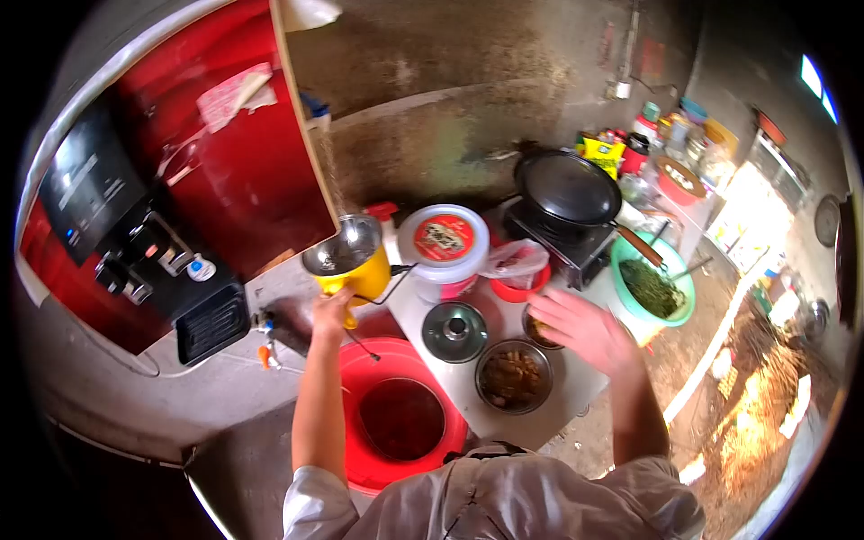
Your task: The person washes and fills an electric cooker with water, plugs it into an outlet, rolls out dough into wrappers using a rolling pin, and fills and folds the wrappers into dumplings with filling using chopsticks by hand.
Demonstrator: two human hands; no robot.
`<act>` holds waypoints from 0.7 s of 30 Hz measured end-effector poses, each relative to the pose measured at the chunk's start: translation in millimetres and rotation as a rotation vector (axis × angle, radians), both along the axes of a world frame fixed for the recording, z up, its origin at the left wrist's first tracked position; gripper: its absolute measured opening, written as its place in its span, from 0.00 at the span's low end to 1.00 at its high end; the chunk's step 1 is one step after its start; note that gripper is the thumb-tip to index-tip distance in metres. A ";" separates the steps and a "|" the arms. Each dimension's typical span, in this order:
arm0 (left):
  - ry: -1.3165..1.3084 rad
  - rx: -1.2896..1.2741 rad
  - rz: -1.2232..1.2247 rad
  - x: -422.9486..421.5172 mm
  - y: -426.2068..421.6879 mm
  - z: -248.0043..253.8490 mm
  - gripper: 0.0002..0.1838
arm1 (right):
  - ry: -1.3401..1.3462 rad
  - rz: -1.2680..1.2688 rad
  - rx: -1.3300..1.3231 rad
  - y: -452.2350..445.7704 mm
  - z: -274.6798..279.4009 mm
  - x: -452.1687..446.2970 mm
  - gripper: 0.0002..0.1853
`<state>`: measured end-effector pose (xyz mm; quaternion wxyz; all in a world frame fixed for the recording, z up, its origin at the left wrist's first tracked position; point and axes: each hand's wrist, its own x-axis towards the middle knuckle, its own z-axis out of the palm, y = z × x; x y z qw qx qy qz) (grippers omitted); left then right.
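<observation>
My left hand (pixel 334 315) is closed round the handle of a yellow pot (pixel 366 273) with a shiny steel inside, tipped so its mouth shows. A dark cord hangs near it. The pot is above the edge of a red tub (pixel 355 450) that holds dark liquid. My right hand (pixel 585 328) is held over the white table with its fingers stretched out, holding nothing. Partly hidden behind its fingers is a small bowl (pixel 531 331). Close by are a steel bowl of brown food pieces (pixel 514 376) and a round metal lid (pixel 454 332).
A white lidded bucket (pixel 444 236) stands behind the metal lid. A black wok (pixel 569 187) sits on the stove (pixel 551 241), its wooden handle pointing right. Farther right is a green basin (pixel 688 292) of greens. A black water dispenser (pixel 117 216) is at left.
</observation>
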<state>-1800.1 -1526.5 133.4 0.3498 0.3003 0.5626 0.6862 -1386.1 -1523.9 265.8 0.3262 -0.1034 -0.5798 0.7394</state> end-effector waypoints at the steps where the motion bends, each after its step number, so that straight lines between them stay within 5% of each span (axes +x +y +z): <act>1: 0.015 -0.029 0.029 -0.8 0.2 -1.2 0.03 | 0.030 0.061 0.086 -1.1 -23.4 28.5 0.36; 4: -0.005 0.004 0.025 -6.0 5.7 -9.5 0.04 | -0.390 -0.314 -0.543 9.3 -217.2 130.7 0.32; 5: 0.013 0.009 0.027 -4.2 7.7 -7.0 0.05 | -1.206 -0.207 -0.118 -6.7 -243.8 160.3 0.31; 6: -0.005 0.038 0.007 -4.6 9.1 -7.5 0.04 | -1.918 0.205 0.339 -22.5 -271.8 190.8 0.30; 7: -0.004 0.042 0.023 -6.4 9.4 -7.0 0.04 | -2.162 0.544 0.376 -36.7 -257.5 192.9 0.35; 9: 0.007 0.020 -0.053 -8.5 8.4 -6.1 0.05 | -1.270 -0.390 -0.471 -57.3 -245.4 189.1 0.29; 10: -0.013 0.008 -0.041 -7.6 10.0 -5.9 0.05 | -1.270 -0.376 -0.475 -55.5 -250.9 189.8 0.29; 12: -0.013 0.002 -0.040 -3.6 6.6 -1.8 0.06 | -1.907 -0.601 0.495 -50.7 -266.9 192.0 0.22; 15: -0.015 0.008 -0.054 -11.2 6.2 -5.7 0.07 | -1.906 -0.661 0.273 -47.7 -282.9 185.9 0.15; 21: -0.069 0.054 -0.070 -14.4 -1.2 -4.2 0.05 | -1.874 -0.666 0.265 -55.6 -317.0 184.4 0.11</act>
